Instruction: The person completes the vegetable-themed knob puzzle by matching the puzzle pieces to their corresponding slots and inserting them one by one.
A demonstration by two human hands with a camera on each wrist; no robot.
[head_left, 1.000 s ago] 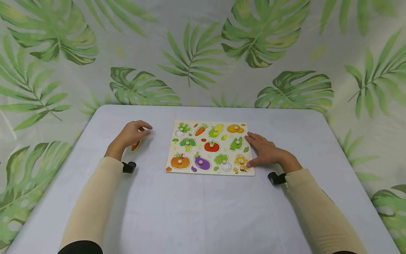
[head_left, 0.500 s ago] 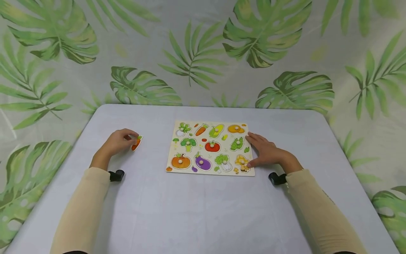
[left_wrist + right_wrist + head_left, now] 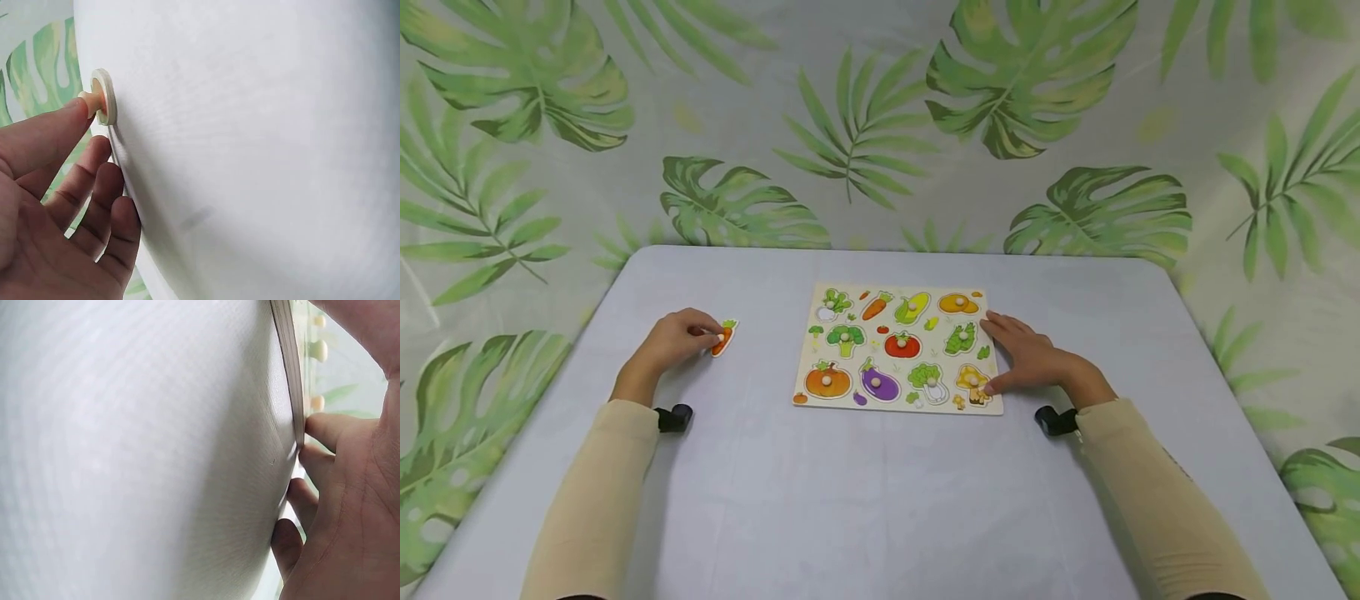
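Observation:
In the head view, a flat wooden carrot puzzle piece (image 3: 725, 342) lies on the white cloth left of the board. My left hand (image 3: 673, 342) pinches its small knob; the left wrist view shows the thumb against this knob (image 3: 92, 102), with the other fingers loosely bent below. A vegetable puzzle board (image 3: 895, 400) lies at the table's middle. Along its right edge rests my right hand (image 3: 1030, 358), fingers spread, the thumb by the mushroom piece (image 3: 972, 379). In the right wrist view, fingertips touch the board's edge (image 3: 290, 375).
Knobbed pieces sit in the board, among them a tomato (image 3: 913, 346), an eggplant (image 3: 886, 390) and a pumpkin (image 3: 842, 383). The carrot picture (image 3: 875, 308) there has no knob. Behind the white table (image 3: 880, 500) hangs a leaf-patterned cloth (image 3: 880, 225).
My left hand has moved left and back toward me from beyond the carrot piece, and its fingers now pinch the knob. The right hand has stayed at the board's edge.

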